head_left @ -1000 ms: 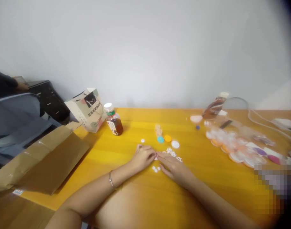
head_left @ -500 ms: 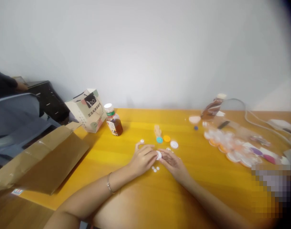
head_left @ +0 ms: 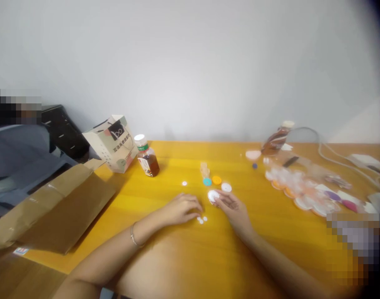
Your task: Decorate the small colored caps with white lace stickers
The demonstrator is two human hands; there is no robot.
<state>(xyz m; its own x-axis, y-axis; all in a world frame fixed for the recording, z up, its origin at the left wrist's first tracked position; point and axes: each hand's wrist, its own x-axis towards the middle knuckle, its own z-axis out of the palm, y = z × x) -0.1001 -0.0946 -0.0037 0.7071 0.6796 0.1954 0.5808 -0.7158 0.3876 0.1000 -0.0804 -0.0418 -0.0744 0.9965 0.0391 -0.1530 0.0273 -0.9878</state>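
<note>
My right hand (head_left: 235,209) grips a white round disc (head_left: 212,196) at its edge, with thumb and fingers, above the table. My left hand (head_left: 183,209) is curved low over the tabletop, thumb apart from its fingers. Its fingertips are right at several small white discs (head_left: 201,221); whether they touch one is too blurred to tell. Beyond my hands lie a teal disc (head_left: 207,182), an orange disc (head_left: 216,180) and a white wheel-like disc (head_left: 226,188). A pale, light-brown piece (head_left: 204,169) is behind the teal one. Another small white disc (head_left: 184,183) lies farther left.
A bottle of dark drink (head_left: 148,161) and a paper bag (head_left: 113,145) stand at the back left. An open cardboard box (head_left: 62,207) is at the left edge. Clear-lidded round cups (head_left: 302,193), a tilted brown bottle (head_left: 275,141) and a cable (head_left: 327,153) occupy the right.
My hands have parted. The left has left the white disc and moved down to the small discs; the right holds the white disc, turned flatter and moved slightly right.
</note>
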